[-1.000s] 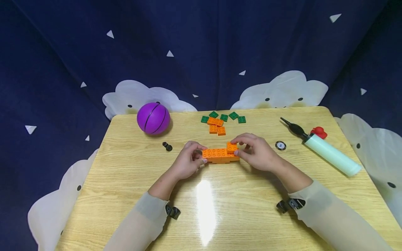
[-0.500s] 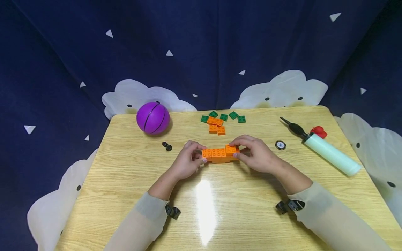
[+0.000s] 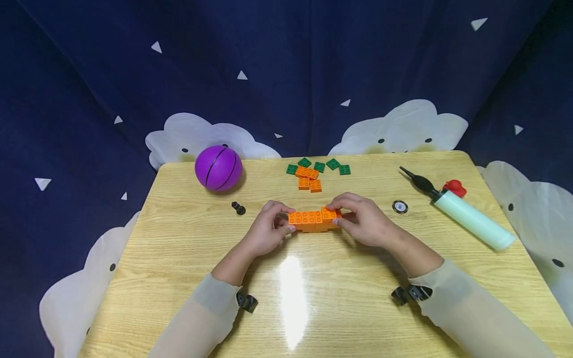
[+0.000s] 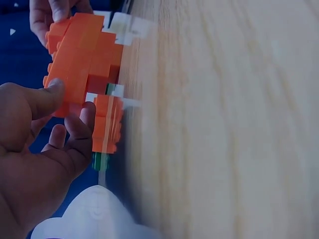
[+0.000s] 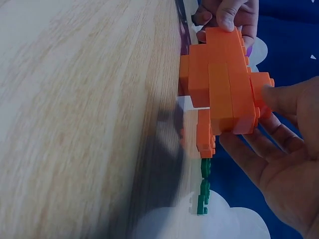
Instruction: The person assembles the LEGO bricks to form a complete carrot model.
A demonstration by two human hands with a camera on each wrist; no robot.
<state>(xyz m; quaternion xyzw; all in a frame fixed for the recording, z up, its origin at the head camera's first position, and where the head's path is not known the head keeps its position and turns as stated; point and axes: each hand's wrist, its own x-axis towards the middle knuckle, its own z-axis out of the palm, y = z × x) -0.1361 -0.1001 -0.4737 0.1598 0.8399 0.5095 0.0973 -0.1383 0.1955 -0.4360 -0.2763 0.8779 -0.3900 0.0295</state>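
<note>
A long build of orange toy building bricks (image 3: 309, 219) stands in the middle of the table, its lower layers narrower than the top row. At its left end my left hand (image 3: 267, 228) holds it between thumb and fingers. A square orange brick (image 3: 329, 214) sits on the right end of the top row, one step higher. My right hand (image 3: 364, 222) pinches that brick; in the right wrist view the thumb presses its side and the other fingers lie along the end of the build. Part of the build's right end is hidden behind the right hand.
Behind the build lie several loose orange bricks (image 3: 306, 173) and green bricks (image 3: 333, 164). A purple ball (image 3: 218, 168) and black chess pawn (image 3: 238, 208) stand left. To the right are a poker chip (image 3: 400, 207), a pump (image 3: 474, 220) and a small red hat (image 3: 454, 188).
The square orange brick in my right hand has come down and slightly left onto the top row's right end. My left hand keeps its hold and has barely moved.
</note>
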